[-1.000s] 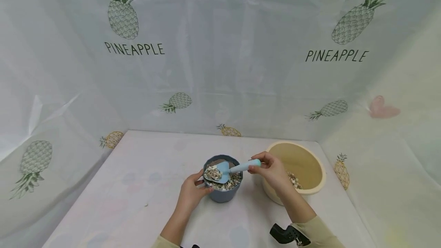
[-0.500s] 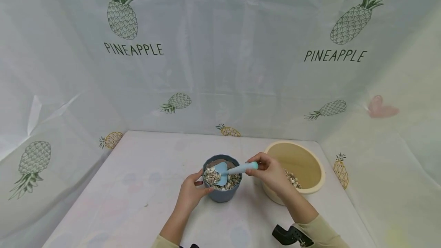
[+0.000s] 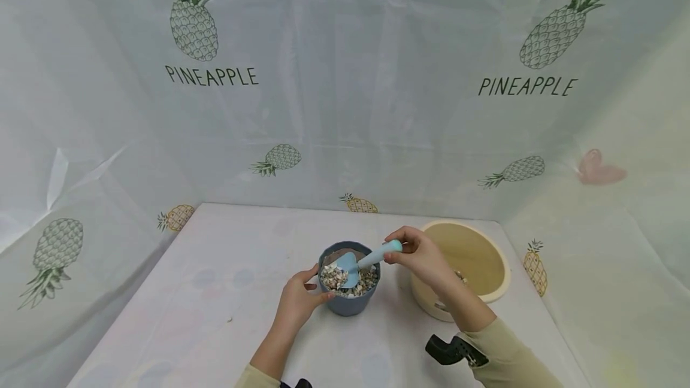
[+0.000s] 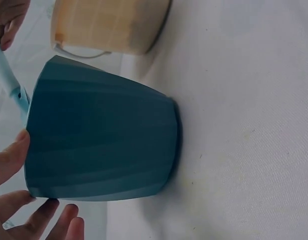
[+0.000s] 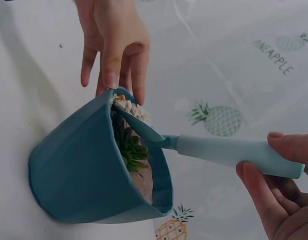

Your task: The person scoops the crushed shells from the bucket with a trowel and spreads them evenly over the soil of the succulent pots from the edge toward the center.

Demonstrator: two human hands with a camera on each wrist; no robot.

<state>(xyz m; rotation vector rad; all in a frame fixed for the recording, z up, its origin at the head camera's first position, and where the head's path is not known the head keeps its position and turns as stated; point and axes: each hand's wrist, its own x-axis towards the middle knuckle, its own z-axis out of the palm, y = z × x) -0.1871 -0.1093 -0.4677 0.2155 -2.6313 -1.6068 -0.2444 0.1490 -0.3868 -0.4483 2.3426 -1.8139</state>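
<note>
A blue-grey flowerpot (image 3: 345, 307) stands upright on the table, with pale gravel (image 3: 334, 278) and brownish soil inside. In the right wrist view, a green succulent (image 5: 132, 148) shows within the pot. My left hand (image 3: 299, 299) grips the pot at its left side, thumb on the near rim and fingers against the wall. Between thumb and fingers, my right hand (image 3: 424, 258) holds the handle of a light blue small shovel (image 3: 379, 254). The shovel blade tilts down into the pot opening at the left, gravel at its tip.
Right of the pot stands a cream bucket (image 3: 502, 287) with some gravel inside, partly hidden behind my right forearm. A pale cloth (image 3: 253, 310) covers the table. Pineapple-printed sheeting (image 3: 345, 76) rises behind and at both sides.
The handle end has risen and the shovel tilts more steeply, its blade lower toward the pot's left side. My right hand has moved slightly up and left. My left hand stays on the pot.
</note>
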